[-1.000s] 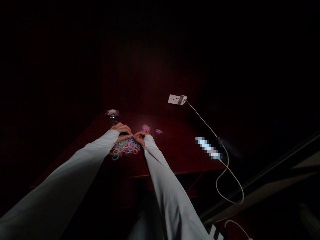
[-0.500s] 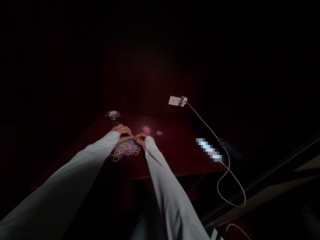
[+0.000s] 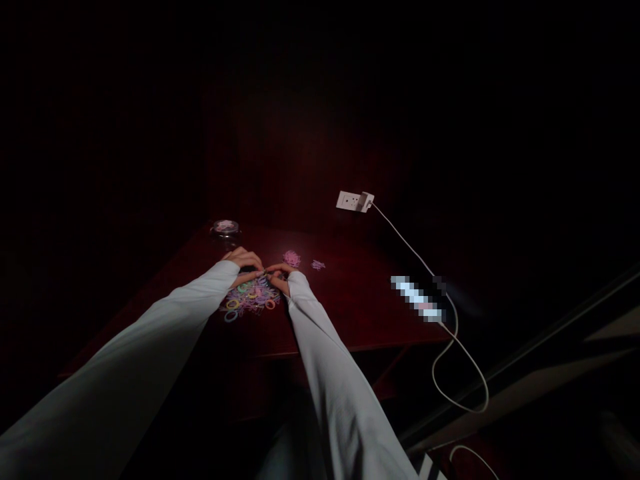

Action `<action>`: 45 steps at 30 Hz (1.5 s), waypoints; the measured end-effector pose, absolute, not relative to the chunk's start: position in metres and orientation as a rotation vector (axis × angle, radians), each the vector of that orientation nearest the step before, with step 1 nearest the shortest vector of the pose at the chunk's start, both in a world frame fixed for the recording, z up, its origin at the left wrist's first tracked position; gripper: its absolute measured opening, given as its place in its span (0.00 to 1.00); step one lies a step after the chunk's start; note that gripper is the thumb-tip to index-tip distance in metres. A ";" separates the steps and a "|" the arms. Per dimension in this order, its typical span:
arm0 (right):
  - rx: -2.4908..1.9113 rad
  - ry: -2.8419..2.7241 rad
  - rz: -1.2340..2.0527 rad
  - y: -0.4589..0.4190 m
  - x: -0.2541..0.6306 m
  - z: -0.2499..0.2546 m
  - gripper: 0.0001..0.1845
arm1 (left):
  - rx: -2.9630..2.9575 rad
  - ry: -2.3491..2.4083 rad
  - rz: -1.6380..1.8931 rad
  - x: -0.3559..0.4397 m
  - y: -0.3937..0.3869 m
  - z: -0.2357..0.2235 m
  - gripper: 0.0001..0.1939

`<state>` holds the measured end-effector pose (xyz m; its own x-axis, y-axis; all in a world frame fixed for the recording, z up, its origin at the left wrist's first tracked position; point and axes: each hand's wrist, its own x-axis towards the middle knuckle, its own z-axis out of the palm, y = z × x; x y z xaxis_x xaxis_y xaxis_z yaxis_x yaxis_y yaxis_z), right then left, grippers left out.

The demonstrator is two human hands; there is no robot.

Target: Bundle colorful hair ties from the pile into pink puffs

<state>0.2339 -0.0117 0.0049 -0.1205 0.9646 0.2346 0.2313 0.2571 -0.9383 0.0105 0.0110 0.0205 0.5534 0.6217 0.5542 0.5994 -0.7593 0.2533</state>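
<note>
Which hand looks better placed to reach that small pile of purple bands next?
Probably the right hand: it is nearer the purple bands, close to the pink bands. The left hand is farther off, to the left.

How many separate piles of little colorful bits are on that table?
3: a large mixed pile by the left hand and right hand, a pink pile beyond the right hand, and a small purple pile right of the pink one. Others may be hidden.

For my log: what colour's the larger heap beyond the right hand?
The heap is pink; head view.
</note>
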 end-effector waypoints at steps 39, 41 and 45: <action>-1.143 -1.599 0.962 -0.009 0.237 -0.001 0.10 | 2.755 1.031 0.981 0.008 0.016 0.019 0.17; -1.147 -1.601 0.962 -0.009 0.236 0.000 0.08 | 2.763 1.040 0.995 0.009 0.016 0.018 0.18; -1.179 -1.621 0.933 -0.013 0.237 0.003 0.07 | 2.750 1.057 1.032 0.010 0.015 0.017 0.19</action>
